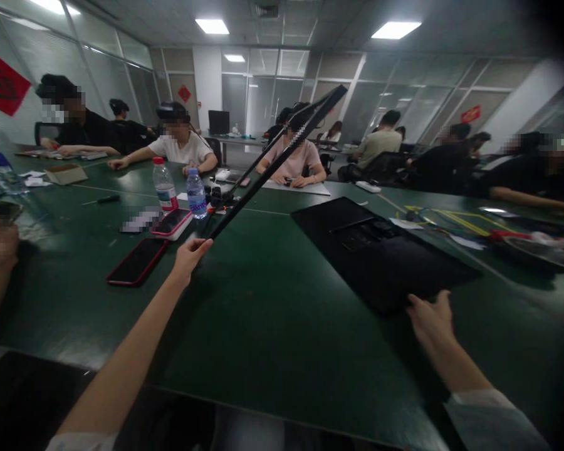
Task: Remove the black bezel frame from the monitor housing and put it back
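Observation:
My left hand (pixel 188 260) pinches the lower end of a thin black rectangular frame (pixel 263 178), like a monitor bezel. The frame tilts up and away to the right, seen nearly edge-on. To the right, a black monitor back cover (pixel 404 260) with a recessed centre lies on the green table (pixel 263 338). My right hand (pixel 432 319) is at the cover's near edge, its thumb and fingers apart. Whether it touches the cover is hard to tell. Just left of my left hand lies a dark-screened phone (pixel 138 263) in a red case.
Behind the phone are a pink-edged phone (pixel 172 222), a red-capped bottle (pixel 165 188) and a blue-capped bottle (pixel 196 194). Yellow cables (pixel 455 222) and a dark round tray (pixel 531 250) occupy the right side. Another person's hand (pixel 0 235) holds a phone at far left; several people sit beyond.

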A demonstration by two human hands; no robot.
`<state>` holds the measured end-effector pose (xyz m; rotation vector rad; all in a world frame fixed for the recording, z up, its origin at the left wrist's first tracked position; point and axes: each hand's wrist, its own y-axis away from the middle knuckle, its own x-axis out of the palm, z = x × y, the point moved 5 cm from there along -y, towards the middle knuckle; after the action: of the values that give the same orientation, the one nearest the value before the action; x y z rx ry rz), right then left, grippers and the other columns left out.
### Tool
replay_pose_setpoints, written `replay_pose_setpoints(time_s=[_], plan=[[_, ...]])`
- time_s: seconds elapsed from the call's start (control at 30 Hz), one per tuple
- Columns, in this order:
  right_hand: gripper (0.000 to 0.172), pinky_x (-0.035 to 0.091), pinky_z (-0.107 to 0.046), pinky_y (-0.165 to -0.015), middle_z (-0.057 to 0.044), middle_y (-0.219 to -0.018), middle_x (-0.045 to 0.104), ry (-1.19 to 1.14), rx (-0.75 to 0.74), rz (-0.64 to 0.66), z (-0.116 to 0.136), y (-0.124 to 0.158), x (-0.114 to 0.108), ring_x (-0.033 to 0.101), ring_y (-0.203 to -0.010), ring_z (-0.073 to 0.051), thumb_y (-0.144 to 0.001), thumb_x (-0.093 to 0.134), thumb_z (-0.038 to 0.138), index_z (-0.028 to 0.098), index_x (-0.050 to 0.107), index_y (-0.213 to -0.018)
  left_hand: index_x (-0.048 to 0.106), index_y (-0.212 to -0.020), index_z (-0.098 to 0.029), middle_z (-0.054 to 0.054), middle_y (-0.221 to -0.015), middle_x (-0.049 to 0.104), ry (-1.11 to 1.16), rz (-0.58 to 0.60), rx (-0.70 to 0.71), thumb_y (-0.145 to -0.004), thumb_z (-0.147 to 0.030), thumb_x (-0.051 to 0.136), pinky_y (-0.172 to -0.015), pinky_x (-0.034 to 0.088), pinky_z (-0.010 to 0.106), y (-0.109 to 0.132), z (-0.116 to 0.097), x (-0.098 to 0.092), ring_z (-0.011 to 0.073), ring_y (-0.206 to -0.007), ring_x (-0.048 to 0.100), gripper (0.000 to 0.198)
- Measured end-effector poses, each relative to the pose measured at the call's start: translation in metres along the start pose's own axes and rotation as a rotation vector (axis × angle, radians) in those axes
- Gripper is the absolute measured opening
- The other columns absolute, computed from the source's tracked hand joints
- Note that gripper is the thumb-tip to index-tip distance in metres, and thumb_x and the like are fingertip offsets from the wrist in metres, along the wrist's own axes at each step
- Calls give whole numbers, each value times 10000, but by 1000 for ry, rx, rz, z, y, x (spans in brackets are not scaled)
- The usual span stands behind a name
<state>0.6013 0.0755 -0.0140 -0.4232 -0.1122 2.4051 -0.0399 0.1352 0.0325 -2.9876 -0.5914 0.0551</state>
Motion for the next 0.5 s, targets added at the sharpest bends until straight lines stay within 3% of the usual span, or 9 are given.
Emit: replay_pose_setpoints(time_s=[0.1, 0.27, 0.33, 0.4, 0.5], plan=[[1148, 587, -399, -737, -155, -1189, 632, -73, 179, 80, -13, 1, 31, 670, -869, -266, -722, 676, 399, 286, 30, -1665, 710, -855, -162, -7, -714, 633, 22, 11, 20, -452, -730, 876, -602, 421, 260, 1, -2, 0, 124, -636, 546, 715], [990, 615, -497, -798, -107, -1248, 691, -119, 16, 516, 16, -13, 93, 711, -1002, -302, -696, 660, 333, 350, 289, -1614, 710, -861, -161, 17, -788, 675, 5, -8, 110, -503, -661, 897, -677, 476, 270, 0, -4, -1, 149, -723, 605, 643], [851, 611, -484, -789, -86, -1131, 732, -72, -75, 581, 26, -21, 115, 720, -937, -285, -720, 664, 369, 324, 437, -1539, 713, -865, -162, 21, -800, 680, -30, -22, 150, -531, -637, 895, -689, 478, 275, 0, -4, -2, 152, -730, 613, 608], [686, 593, -486, -801, -88, -995, 739, 33, -201, 456, 34, -30, 129, 704, -857, -267, -762, 640, 457, 251, 584, -1414, 716, -872, -167, 23, -809, 685, -65, -21, 177, -553, -619, 889, -701, 481, 282, -1, -4, -2, 158, -736, 621, 579], [608, 544, -533, -891, -142, -1000, 717, 176, -340, 115, 46, -38, 133, 665, -891, -274, -834, 535, 593, 165, 691, -1236, 720, -867, -176, 28, -814, 696, -114, -9, 205, -571, -595, 882, -719, 489, 297, -2, -4, -1, 173, -753, 636, 538]])
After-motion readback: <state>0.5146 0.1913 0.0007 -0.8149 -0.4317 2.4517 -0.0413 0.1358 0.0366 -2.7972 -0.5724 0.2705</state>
